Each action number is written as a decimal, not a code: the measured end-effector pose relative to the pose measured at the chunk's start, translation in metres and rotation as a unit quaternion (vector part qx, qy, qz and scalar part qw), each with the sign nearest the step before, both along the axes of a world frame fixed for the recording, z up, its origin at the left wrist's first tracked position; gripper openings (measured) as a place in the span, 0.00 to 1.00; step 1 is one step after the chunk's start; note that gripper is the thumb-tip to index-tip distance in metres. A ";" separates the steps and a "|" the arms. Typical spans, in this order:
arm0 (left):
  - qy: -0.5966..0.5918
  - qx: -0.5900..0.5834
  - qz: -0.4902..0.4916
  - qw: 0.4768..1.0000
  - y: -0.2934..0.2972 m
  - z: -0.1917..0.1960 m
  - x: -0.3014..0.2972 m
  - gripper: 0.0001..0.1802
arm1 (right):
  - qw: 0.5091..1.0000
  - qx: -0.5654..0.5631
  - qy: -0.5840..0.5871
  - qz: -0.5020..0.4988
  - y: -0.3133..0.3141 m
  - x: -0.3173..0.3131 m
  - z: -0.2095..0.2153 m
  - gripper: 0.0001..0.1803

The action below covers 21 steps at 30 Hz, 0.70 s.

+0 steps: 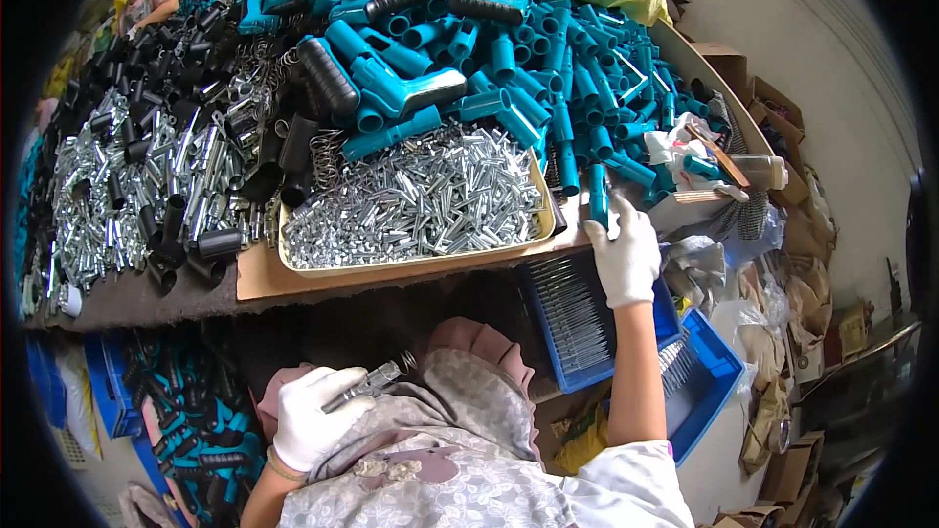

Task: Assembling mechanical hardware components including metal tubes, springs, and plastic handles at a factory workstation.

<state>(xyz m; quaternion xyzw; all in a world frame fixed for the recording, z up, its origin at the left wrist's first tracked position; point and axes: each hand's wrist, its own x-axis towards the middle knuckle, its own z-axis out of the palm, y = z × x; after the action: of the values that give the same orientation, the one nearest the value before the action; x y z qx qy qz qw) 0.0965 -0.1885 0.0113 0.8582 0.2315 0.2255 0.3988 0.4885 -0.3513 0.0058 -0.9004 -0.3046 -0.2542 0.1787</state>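
My left hand [315, 417], in a white glove, is closed around a grey metal rod-like part [364, 387] above my lap. A small coil spring [408, 360] stands at the part's far end. At the table's front edge, my gloved right hand [626, 256] has its thumb and fingers on either side of a teal plastic tube [599, 194]. The tube's far end lies by the heap of teal tubes [587, 103]. A cream tray [411, 262] of small silver metal pins [440, 194] is left of my right hand.
Teal-and-black pistol-shaped housings [391, 83] are piled behind the tray. Black sleeves [217, 242] and silver parts [98, 205] cover the left of the table. Blue bins [722, 372] with metal rods sit below my right arm. Another person [152, 0] is at the far left.
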 end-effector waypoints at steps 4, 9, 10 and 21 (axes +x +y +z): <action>-0.024 0.013 -0.017 0.999 -0.005 0.003 0.007 0.18 | 0.999 -0.035 0.030 -0.010 0.010 0.024 -0.001 0.19; -0.009 0.046 -0.006 0.999 -0.004 0.000 0.000 0.18 | 0.987 0.159 0.016 0.020 -0.007 0.032 0.059 0.14; -0.002 0.040 0.001 0.999 -0.004 -0.001 -0.002 0.18 | 0.983 0.166 0.072 0.028 -0.004 0.031 0.069 0.17; 0.000 -0.019 0.015 1.000 -0.004 -0.005 0.004 0.18 | 0.884 0.375 0.196 0.197 0.000 0.021 0.008 0.15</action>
<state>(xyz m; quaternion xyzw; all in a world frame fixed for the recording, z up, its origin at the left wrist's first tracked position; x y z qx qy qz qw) 0.1005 -0.1924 0.0063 0.8468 0.2483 0.2267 0.4121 0.5094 -0.3515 0.0140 -0.7186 -0.3168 -0.1276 0.6057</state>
